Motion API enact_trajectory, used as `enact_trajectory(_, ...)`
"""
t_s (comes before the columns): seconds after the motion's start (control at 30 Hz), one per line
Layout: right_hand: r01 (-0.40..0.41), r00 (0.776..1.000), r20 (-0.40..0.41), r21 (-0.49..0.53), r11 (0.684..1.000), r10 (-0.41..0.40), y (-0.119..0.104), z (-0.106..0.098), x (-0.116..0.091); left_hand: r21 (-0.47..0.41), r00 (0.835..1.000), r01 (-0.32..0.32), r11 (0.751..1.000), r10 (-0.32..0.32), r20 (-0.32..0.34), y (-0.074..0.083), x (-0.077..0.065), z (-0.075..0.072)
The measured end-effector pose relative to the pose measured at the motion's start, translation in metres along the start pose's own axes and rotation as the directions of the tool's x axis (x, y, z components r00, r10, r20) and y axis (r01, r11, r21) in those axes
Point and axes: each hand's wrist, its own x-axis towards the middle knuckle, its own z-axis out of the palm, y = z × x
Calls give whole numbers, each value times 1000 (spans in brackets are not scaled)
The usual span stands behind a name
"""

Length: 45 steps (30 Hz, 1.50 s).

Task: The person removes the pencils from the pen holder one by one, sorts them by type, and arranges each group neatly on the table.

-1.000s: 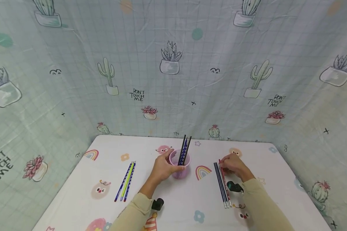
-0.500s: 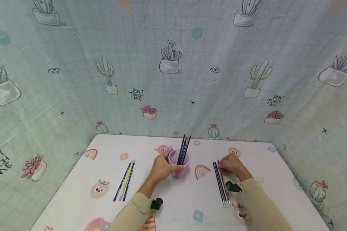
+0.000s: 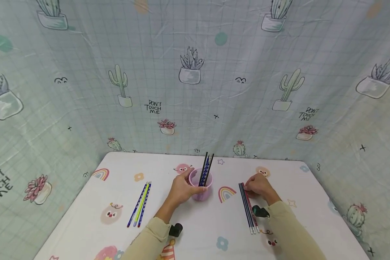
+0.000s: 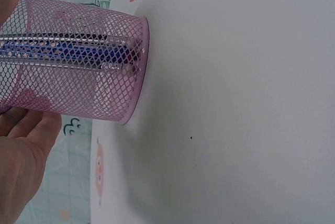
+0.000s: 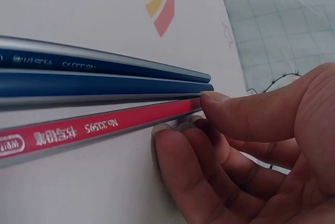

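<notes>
My left hand (image 3: 182,189) holds a pink mesh pencil cup (image 3: 201,196) near the table's middle, thumb on the near side and fingers round the far side. Several pencils (image 3: 206,173), black and dark blue patterned, lean in the cup. In the left wrist view their lower ends show through the mesh (image 4: 112,93). On the right, my right hand (image 3: 260,185) pinches the far end of a red pencil (image 5: 99,127) between thumb and fingers. That pencil lies on the table right beside two dark blue pencils (image 5: 104,84); the far ends nearly touch.
Further left lie two blue patterned pencils and a yellow-green pencil (image 3: 142,206) between them. A white table (image 3: 195,234) with printed cartoons bears everything. Patterned cloth (image 3: 195,97) hangs behind and at both sides. Dark wrist cameras (image 3: 176,230) sit at both sleeves.
The red pencil's far end has shifted left and slightly nearer, close to level with the blue pencils' ends. My right hand moved with it. The left hand and cup stay put.
</notes>
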Motion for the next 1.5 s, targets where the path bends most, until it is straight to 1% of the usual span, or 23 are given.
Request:
enact_trajectory(0.07,-4,1000,-1,1,1000,4,-1,0,0,5,1000,-7,1000,7,1,-1,0,0)
enact_trajectory(0.2,17,1000,-24,-55,998,-19,-3,-1,-1,10,1000,-13,1000,13,6,-1,-1,-1)
enact_trajectory(0.3,59,997,-52,-88,994,-64,-8,-2,0,6,1000,-15,1000,15,6,-1,1,-2)
enact_trajectory(0.43,139,988,-72,-19,990,-140,-17,1,-1,-12,1000,-17,1000,17,-10,1,3,-3)
enact_trajectory(0.53,207,977,-59,26,978,-205,-25,4,-6,-13,1000,-9,1000,9,-5,1,4,-2)
enact_trajectory(0.6,248,968,-38,37,968,-247,-31,10,-10,-16,1000,1,1000,-1,4,1,5,-2)
enact_trajectory(0.63,275,961,-21,38,961,-275,-35,14,-12,-14,1000,4,1000,-3,4,0,4,-3)
enact_trajectory(0.73,353,934,35,84,932,-356,-45,32,-15,-16,1000,0,1000,0,-9,1,4,-4)
enact_trajectory(0.8,404,908,73,106,909,-412,-51,46,-19,-15,1000,2,1000,-3,-21,1,3,-4)
enact_trajectory(0.83,431,892,92,126,894,-443,-53,53,-21,-11,1000,6,1000,-6,-20,1,3,-3)
enact_trajectory(0.9,453,875,106,165,876,-472,-55,68,-27,-2,1000,3,1000,-3,-7,2,3,-2)
enact_trajectory(0.93,460,871,102,176,870,-481,-56,76,-30,-1,1000,-4,1000,4,2,2,3,-1)
enact_trajectory(1.0,462,872,75,195,865,-483,-58,91,-35,1,1000,-13,1000,13,9,2,2,0)
enact_trajectory(1.1,465,880,-8,208,860,-474,-60,113,-40,4,999,-41,999,41,2,2,3,1)
enact_trajectory(1.17,481,876,-67,209,852,-478,-61,125,-40,1,999,-42,999,42,-8,2,3,0)
enact_trajectory(1.23,507,862,-109,202,838,-495,-61,135,-39,7,999,-46,999,46,-15,2,2,0)
enact_trajectory(1.33,520,853,-158,177,835,-498,-58,144,-38,20,999,-43,999,43,-17,2,1,-1)
enact_trajectory(1.43,524,847,-198,147,839,-494,-57,147,-38,61,999,-49,997,50,-14,3,-1,-2)
enact_trajectory(1.5,543,831,-219,116,832,-512,-58,147,-38,102,998,-63,993,65,-15,6,-1,-3)
